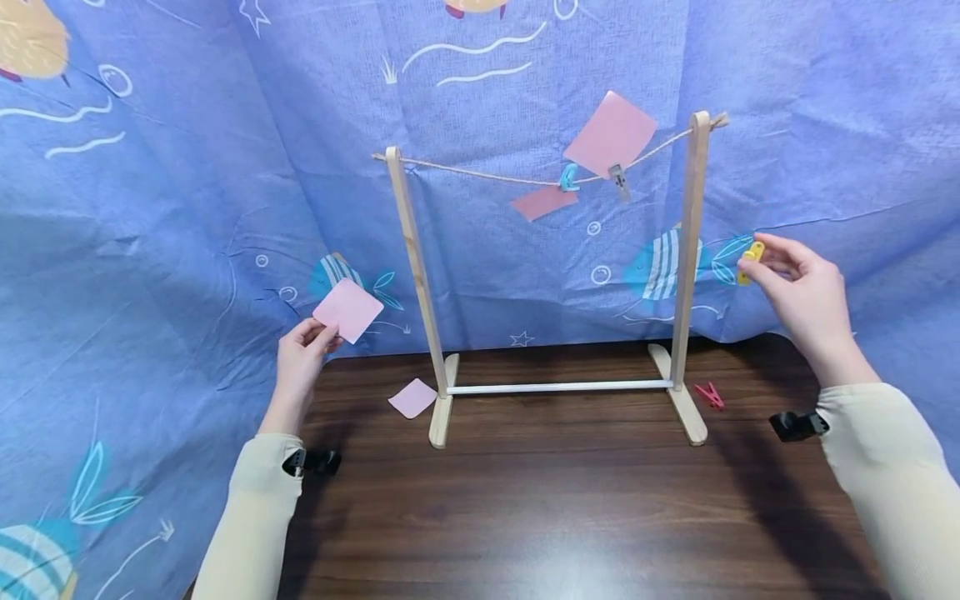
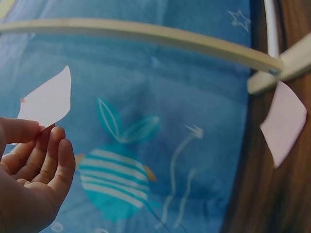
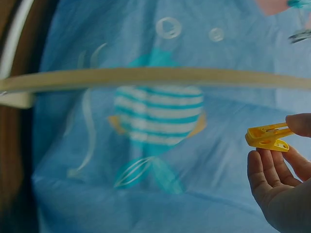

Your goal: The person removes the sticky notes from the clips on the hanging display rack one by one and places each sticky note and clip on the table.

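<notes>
My left hand [image 1: 302,360] pinches a pink square of paper [image 1: 348,309] by its lower corner, left of the wooden stand; the left wrist view shows the paper [image 2: 48,99] between thumb and fingertips. Out to the right of the stand, my right hand [image 1: 813,304] pinches a yellow clothespin [image 1: 751,262] between thumb and fingers, seen closer in the right wrist view [image 3: 267,136]. On the sagging string [image 1: 480,174], a blue clothespin [image 1: 567,177] holds one pink paper [image 1: 545,202], hanging below. A grey clip [image 1: 619,181] there holds another pink paper [image 1: 611,135], which sticks upward.
The stand has two wooden posts [image 1: 688,250] and a white crossbar [image 1: 558,387]. Beside its left foot lies a pink paper [image 1: 413,398]; a red clothespin [image 1: 709,396] lies by the right foot. A blue patterned cloth [image 1: 510,283] hangs behind the dark wooden table [image 1: 540,500].
</notes>
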`<state>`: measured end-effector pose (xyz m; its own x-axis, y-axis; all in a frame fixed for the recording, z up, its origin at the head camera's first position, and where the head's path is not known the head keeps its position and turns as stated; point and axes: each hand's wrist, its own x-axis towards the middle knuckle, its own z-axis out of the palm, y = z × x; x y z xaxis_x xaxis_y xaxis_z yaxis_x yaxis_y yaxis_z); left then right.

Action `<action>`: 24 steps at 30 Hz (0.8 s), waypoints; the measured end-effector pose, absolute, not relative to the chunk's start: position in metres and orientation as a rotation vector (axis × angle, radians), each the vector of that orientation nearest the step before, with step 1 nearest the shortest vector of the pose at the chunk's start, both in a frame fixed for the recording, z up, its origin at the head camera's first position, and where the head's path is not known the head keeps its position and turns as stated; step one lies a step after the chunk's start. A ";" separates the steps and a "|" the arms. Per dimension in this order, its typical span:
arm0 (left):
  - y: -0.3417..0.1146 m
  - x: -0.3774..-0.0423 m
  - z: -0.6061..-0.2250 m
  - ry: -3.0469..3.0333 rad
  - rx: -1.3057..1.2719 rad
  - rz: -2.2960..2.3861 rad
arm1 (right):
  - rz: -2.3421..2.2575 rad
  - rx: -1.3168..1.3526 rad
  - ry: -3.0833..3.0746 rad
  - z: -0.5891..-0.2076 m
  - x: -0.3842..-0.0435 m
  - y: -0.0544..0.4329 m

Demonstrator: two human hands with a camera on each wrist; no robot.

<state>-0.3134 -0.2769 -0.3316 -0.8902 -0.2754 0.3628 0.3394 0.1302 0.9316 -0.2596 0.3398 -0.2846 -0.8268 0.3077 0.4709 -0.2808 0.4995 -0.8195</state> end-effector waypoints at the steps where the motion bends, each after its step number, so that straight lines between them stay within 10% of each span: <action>1: -0.280 -0.315 -0.336 -1.980 -0.045 -1.809 | 1.309 -0.037 -2.187 -0.290 -0.260 0.344; 24: -0.308 -0.337 -0.414 -2.305 0.159 -1.654 | 0.911 -0.115 -2.775 -0.397 -0.272 0.398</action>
